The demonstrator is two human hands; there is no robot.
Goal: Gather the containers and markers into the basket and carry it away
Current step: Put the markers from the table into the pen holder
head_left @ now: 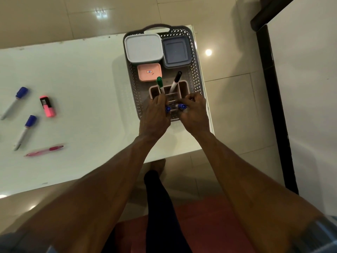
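A grey perforated basket (193,73) stands at the right end of the white table (82,73). Inside it lie a white lidded container (144,47), a grey-blue container (175,52), a small pink container (149,72) and a pink divided organiser (183,84). A green-capped marker (160,82) and a black-capped marker (176,79) stand in the organiser. My left hand (156,114) holds a blue-capped marker (168,109) over the organiser. My right hand (196,112) holds another blue-capped marker (182,106) beside it.
On the table's left lie two blue-capped markers (21,93) (30,121), a pink highlighter (47,106) and a pink pen (44,151). A dark frame (271,88) runs along the right. Tiled floor surrounds the table; my leg shows below.
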